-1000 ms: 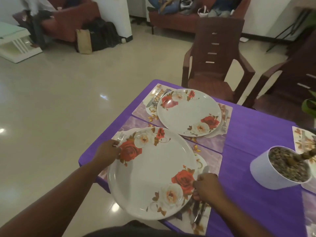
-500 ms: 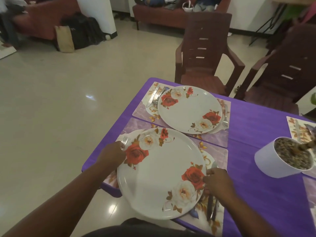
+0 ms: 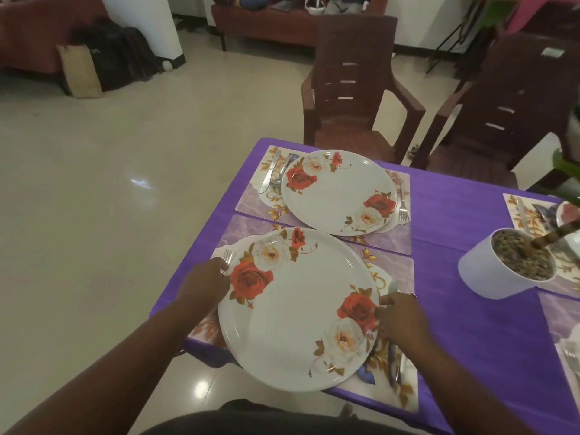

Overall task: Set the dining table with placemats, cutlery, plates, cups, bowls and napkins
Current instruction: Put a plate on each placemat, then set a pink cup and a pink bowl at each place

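Both hands hold a rose-patterned plate on the near placemat of a purple-clothed table.

The left hand point(image 3: 205, 282) grasps the near plate point(image 3: 295, 312) at its left rim, fingers curled round the edge just beside a fork point(image 3: 226, 259); the right hand point(image 3: 400, 318) pinches the right rim, over a knife point(image 3: 392, 362) lying on the near placemat point(image 3: 395, 268). The plate overhangs the table's front edge. Beyond it a second floral plate point(image 3: 339, 191) sits on the far placemat point(image 3: 251, 199), with a knife and spoon point(image 3: 273, 174) at its left and a fork point(image 3: 403, 205) at its right. To the right a white plant pot point(image 3: 489, 271) filled with gravel stands on the purple tablecloth point(image 3: 455, 309), near more placemats at the edge of view. Two brown plastic chairs point(image 3: 354, 86) stand behind the table.
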